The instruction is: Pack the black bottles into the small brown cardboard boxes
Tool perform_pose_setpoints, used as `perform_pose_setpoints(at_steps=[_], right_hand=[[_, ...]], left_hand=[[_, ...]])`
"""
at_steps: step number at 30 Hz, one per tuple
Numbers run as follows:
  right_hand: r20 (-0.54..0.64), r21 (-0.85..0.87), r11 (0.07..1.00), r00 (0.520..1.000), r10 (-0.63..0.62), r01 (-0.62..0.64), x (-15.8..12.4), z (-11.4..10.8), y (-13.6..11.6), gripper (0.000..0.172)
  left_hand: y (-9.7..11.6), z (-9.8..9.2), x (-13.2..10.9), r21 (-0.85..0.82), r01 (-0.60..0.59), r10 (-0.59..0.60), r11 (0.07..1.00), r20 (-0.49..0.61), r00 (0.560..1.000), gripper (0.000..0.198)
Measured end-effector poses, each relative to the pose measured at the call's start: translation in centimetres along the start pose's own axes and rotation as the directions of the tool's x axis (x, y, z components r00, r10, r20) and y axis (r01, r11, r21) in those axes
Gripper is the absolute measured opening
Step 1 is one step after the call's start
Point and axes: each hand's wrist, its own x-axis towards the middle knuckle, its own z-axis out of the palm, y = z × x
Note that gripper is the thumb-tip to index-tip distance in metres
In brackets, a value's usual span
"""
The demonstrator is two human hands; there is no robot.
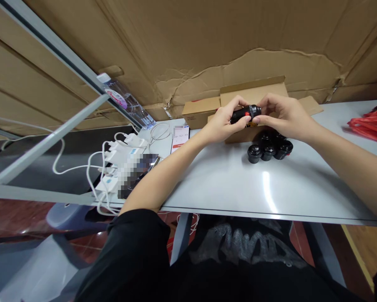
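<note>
My left hand and my right hand meet above the white table top, both gripping a black cylindrical device. It has a red button on its side and a shiny metal-ringed end. Something small and yellowish shows beneath it, partly hidden by my fingers. Just below my right hand stands a cluster of several black round cylinders. Behind both hands is an open cardboard box, and its contents are hidden.
Left of my arm lie several white chargers with tangled white cables and a lit phone. A plastic water bottle lies against a metal bar. A red plastic bag sits at the right. Corrugated cardboard forms the back wall.
</note>
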Motion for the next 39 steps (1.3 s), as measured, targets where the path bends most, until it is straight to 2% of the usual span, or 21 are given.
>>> perform_pose_setpoints(at_steps=[4, 8, 11, 15, 21, 25, 30, 36, 39], right_hand=[[-0.025, -0.178, 0.981, 0.996, -0.084, 0.078, -0.2, -0.3, -0.1, 0.052], [-0.01, -0.224, 0.969, 0.994, -0.108, 0.103, -0.4, -0.4, -0.7, 0.047], [-0.046, -0.223, 0.97, 0.993, -0.108, 0.095, -0.6, -0.3, -1.7, 0.047], [-0.049, -0.182, 0.98, 0.995, -0.09, 0.079, -0.6, -0.6, -2.9, 0.046], [-0.009, 0.047, 0.998, 0.999, -0.038, 0.039, 0.1, -0.5, -1.9, 0.05], [-0.081, -0.007, 0.998, 0.994, -0.069, 0.069, 0.2, -0.1, -1.2, 0.049], [-0.095, -0.064, 0.995, 0.992, -0.084, 0.078, -0.1, -0.2, -1.3, 0.038], [-0.104, -0.007, 0.999, 0.994, -0.041, 0.04, 0.1, 0.1, -0.4, 0.045], [-0.106, -0.012, 0.999, 0.994, -0.039, 0.038, 0.1, 0.2, -0.2, 0.046]], left_hand=[[0.1, 0.0, 0.1, -0.038, -0.006, 0.006, 0.999, 0.004, 1.0, 0.078], [-0.6, 0.4, 0.3, -0.09, -0.002, 0.002, 0.996, -0.004, 1.0, 0.072], [-1.1, 0.7, 0.4, -0.149, 0.041, -0.041, 0.988, -0.001, 0.999, 0.068], [-1.0, 0.7, 0.4, -0.174, 0.077, -0.074, 0.982, 0.022, 0.997, 0.074], [-0.5, 0.6, 0.2, -0.162, 0.02, -0.019, 0.987, 0.008, 1.0, 0.078], [-0.7, 0.7, 0.5, -0.213, -0.045, 0.035, 0.976, -0.05, 0.998, 0.074], [-0.8, 0.6, 0.8, -0.206, -0.057, 0.047, 0.977, -0.056, 0.997, 0.075], [-0.3, 0.1, 0.6, -0.145, -0.058, 0.051, 0.988, -0.049, 0.997, 0.077], [-0.4, 0.1, 0.6, -0.187, -0.025, 0.02, 0.982, -0.027, 0.999, 0.073]])
